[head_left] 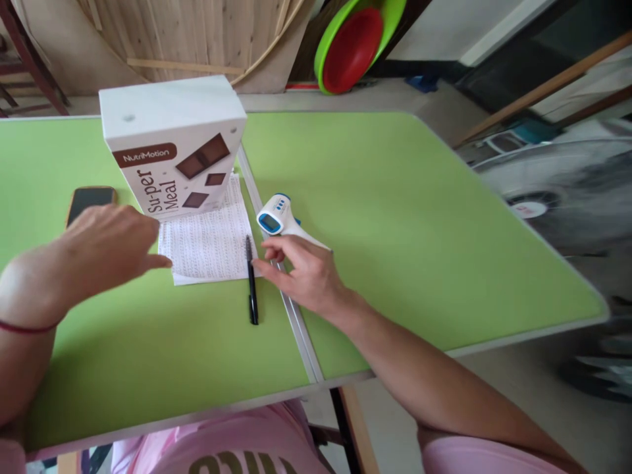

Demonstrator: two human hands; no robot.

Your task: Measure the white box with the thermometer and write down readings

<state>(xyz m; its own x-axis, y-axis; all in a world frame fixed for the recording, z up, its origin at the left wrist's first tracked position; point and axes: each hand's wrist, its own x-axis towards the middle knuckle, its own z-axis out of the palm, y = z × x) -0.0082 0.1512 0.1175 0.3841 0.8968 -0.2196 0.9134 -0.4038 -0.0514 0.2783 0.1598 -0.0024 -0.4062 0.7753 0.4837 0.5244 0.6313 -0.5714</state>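
My left hand [108, 240] hovers at the near left corner of a white box [172, 125] printed "NutriMotion Su-per Meal". Its thumb stretches out apart, while the other fingertips are hidden behind the hand. Beneath the upright box lies a sheet of paper [207, 253] covered in small rows of writing. A black pen [253, 289] rests along the paper's right edge. My right hand [301, 270] is beside the pen, its thumb and loosely bent fingers apart with nothing between them. Just beyond it lies a white and blue infrared thermometer [279, 217], its handle partly covered by this hand.
A phone [93, 197] lies on the green folding table [419, 230], partly behind my left hand. A metal seam [301, 336] crosses the tabletop. Off the right edge stands a fan [533, 204]. Green and red basins [353, 49] lean beyond the far edge.
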